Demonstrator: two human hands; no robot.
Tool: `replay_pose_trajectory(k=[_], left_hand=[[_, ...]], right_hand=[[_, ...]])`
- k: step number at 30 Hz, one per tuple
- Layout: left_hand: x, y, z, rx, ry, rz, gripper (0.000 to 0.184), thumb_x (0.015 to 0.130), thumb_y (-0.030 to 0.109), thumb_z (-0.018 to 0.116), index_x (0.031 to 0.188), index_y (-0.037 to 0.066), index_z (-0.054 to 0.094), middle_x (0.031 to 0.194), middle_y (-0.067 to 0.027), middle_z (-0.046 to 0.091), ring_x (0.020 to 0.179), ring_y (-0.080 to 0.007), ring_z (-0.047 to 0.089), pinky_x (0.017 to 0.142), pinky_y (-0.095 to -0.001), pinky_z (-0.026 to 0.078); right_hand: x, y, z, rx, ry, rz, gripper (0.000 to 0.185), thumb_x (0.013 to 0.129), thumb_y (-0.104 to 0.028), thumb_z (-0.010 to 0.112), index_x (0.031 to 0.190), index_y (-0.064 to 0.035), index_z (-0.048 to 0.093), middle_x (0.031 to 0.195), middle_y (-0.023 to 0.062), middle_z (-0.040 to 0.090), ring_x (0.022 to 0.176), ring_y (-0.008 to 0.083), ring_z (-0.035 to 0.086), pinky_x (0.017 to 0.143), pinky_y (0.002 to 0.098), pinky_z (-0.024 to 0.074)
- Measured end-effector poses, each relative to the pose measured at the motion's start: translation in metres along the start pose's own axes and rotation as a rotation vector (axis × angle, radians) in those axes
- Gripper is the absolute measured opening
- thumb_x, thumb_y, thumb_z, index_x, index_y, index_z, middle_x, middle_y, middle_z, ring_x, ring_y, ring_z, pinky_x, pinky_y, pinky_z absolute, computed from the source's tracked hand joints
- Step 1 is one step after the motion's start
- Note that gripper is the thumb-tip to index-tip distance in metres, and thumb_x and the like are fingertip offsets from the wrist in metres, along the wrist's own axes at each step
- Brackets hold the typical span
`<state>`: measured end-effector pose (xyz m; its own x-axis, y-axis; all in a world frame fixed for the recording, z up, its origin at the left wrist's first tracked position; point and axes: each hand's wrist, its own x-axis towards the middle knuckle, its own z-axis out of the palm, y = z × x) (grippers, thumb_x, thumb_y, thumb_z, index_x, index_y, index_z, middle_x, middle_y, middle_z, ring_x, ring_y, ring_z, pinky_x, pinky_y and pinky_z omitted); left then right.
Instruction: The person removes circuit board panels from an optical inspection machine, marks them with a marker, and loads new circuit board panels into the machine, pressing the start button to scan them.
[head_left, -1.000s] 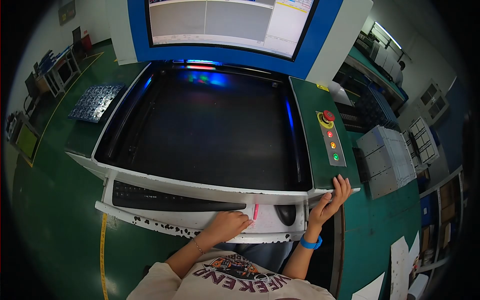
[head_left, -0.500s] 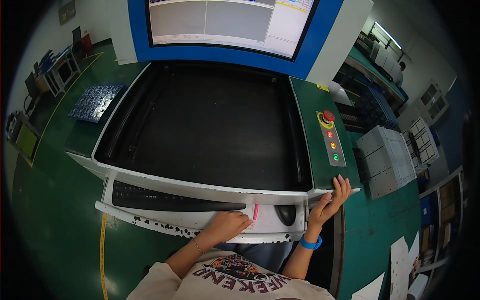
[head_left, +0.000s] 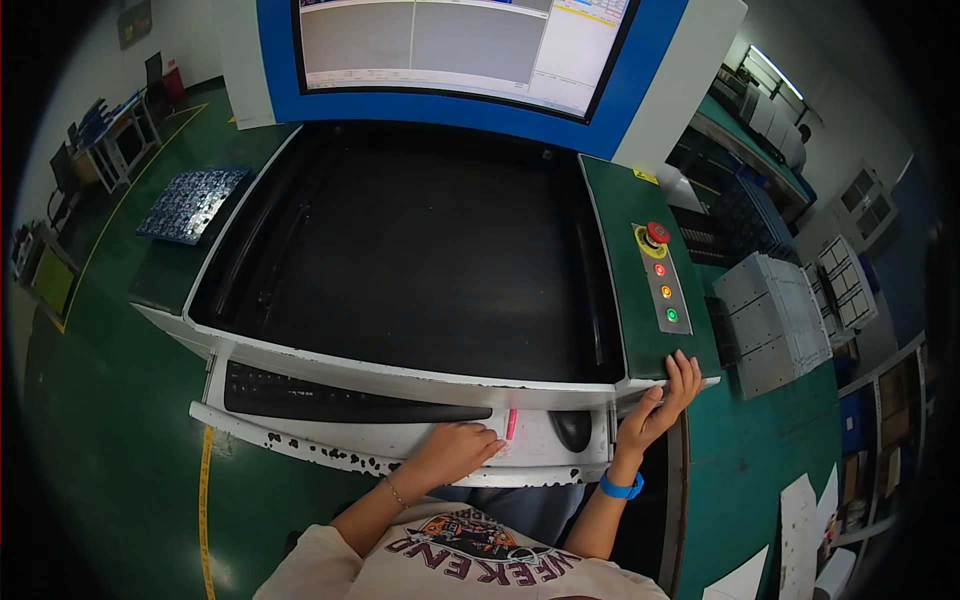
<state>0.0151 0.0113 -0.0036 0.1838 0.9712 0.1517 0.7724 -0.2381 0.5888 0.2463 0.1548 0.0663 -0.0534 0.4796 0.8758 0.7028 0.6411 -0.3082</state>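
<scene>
At the front right corner of the machine (head_left: 652, 340), the right hand (head_left: 661, 405) rests, fingers spread. The left hand (head_left: 455, 452) curls over the front edge of the drawer (head_left: 535, 452); I can't tell if it pinches anything. Near it are a pink stick (head_left: 512, 424), mouse (head_left: 571, 431) and keyboard (head_left: 330, 397). Left, a shiny panel (head_left: 195, 205) lies. Blue light from a second ago is gone. The top of the screen (head_left: 470, 45) is cut off.

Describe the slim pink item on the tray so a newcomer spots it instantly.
Start at the black bed below the monitor, then drop to the white pull-out tray under its front edge. Between the black keyboard and black mouse, near the left hand, lies the slim pink item, set apart from both by its bright colour.
</scene>
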Motion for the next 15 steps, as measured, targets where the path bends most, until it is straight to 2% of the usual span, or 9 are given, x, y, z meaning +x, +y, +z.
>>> replay_pose_trajectory(k=[11, 15], left_hand=[[0.0004, 0.0005, -0.0011, 0.038, 0.007, 0.018, 0.032, 0.096, 0.032, 0.053, 0.080, 0.008, 0.067, 0.077, -0.0098, 0.067, 0.071, -0.0292, 0.066, 0.065, -0.0405, 0.054], [0.0005, 0.0000, -0.0002, 0.010, 0.005, 0.005, 0.031, 0.096, 0.029, 0.054, 0.080, 0.005, 0.067, 0.076, -0.0112, 0.065, 0.071, -0.0315, 0.064, 0.066, -0.0419, 0.053]], right_hand=[[0.0003, 0.0002, 0.0005, 0.006, 0.003, -0.002, 0.037, 0.101, -0.025, 0.039, 0.123, -0.0030, 0.058, 0.133, 0.0130, 0.054, 0.133, 0.0357, 0.040, 0.116, 0.0545, 0.0156], [0.0004, -0.0004, 0.0004, 0.003, 0.003, 0.000, 0.037, 0.101, -0.026, 0.039, 0.123, -0.0033, 0.058, 0.133, 0.0128, 0.054, 0.132, 0.0360, 0.039, 0.116, 0.0549, 0.0158]])
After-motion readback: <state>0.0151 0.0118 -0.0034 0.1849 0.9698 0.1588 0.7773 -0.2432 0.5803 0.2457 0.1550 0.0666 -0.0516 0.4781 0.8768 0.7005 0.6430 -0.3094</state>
